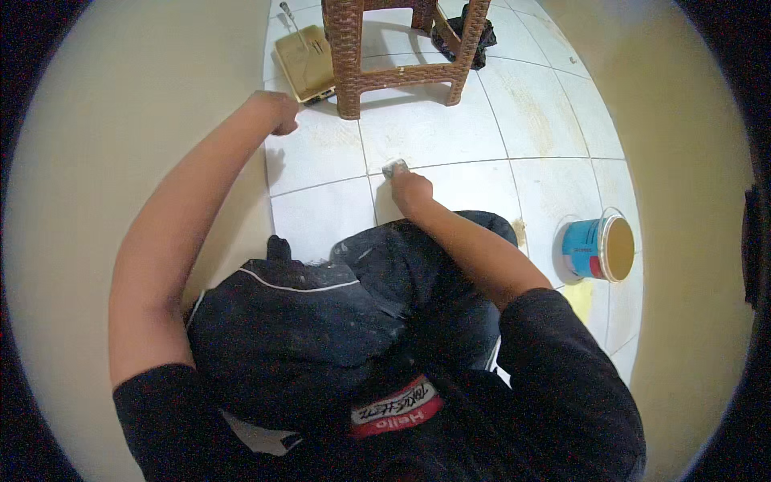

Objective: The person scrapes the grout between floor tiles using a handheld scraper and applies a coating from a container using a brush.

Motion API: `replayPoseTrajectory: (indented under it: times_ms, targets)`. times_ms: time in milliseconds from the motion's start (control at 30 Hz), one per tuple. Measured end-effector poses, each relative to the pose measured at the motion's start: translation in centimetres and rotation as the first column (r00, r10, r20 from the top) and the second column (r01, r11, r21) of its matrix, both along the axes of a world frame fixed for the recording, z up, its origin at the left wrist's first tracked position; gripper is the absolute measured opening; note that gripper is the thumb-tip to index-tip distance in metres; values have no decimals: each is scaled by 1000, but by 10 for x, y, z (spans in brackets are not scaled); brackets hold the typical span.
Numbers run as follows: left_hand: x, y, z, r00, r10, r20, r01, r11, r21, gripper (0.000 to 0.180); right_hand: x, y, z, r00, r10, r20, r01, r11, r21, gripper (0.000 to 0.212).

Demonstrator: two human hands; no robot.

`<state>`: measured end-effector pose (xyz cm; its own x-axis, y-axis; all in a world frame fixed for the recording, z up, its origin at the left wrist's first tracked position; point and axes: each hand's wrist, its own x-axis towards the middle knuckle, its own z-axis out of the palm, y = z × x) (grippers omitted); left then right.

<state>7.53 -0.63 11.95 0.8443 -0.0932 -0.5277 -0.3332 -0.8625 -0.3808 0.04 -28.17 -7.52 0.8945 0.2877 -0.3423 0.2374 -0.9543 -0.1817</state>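
My right hand [411, 193] is low over the white tiled floor [434, 132], closed on a small grey-and-white piece [394, 168] that looks like a crumpled rag. That piece touches the tiles at a grout line, close to some faint beige smears. Beside the beige wall on the left, my left hand [277, 111] is closed with its fingers curled down. Anything in its grip is hidden. Just beyond it lies a paint tray [291, 68] coated in beige paint, with a long-handled tool [294, 26] resting in it.
A brown woven-pattern stool [347, 64] stands ahead, its legs close to the tray. Behind its right leg is a black plastic bag [487, 40]. A blue bucket of beige paint [580, 247] stands at my right, near the right wall [683, 201]. Beige stains mark several tiles.
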Motion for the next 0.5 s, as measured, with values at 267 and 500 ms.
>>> replayPoseTrajectory:
  times_ms: [267,500]
  targets:
    - [-20,12,-49,996,6,-93,-18,992,-121,41,11,8,-11,999,40,13,-39,998,-50,38]
    - [-15,33,-45,998,19,-57,-34,964,-264,44,-1,18,20,996,22,87,-30,996,86,35]
